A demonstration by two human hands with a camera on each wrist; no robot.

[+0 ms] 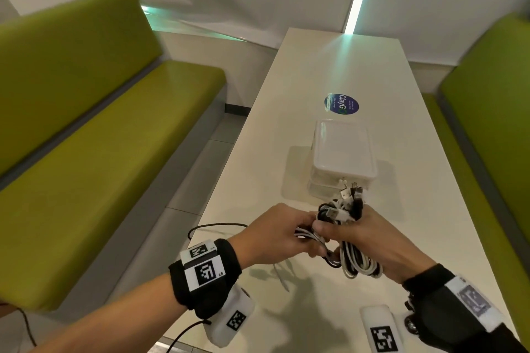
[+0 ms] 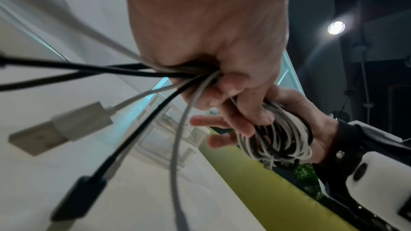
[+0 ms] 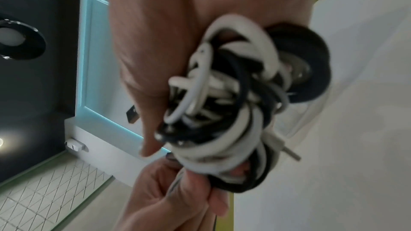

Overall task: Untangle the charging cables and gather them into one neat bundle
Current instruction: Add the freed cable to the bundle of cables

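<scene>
A coil of black and white charging cables (image 1: 348,241) hangs above the near part of the white table (image 1: 424,209). My right hand (image 1: 370,238) grips the coil (image 3: 224,111) in its palm, and several plug ends (image 1: 348,195) stick up past its fingers. My left hand (image 1: 282,233) closes in a fist round the loose cable ends (image 2: 195,75) right beside the coil. From that fist a white USB plug (image 2: 60,127) and a black plug (image 2: 77,198) trail toward the left wrist camera.
A clear plastic box with a white lid (image 1: 342,152) stands on the table just beyond the hands, and a round blue sticker (image 1: 342,104) lies farther back. Green benches (image 1: 94,129) flank the table. A white device with a marker (image 1: 380,329) lies at the near edge.
</scene>
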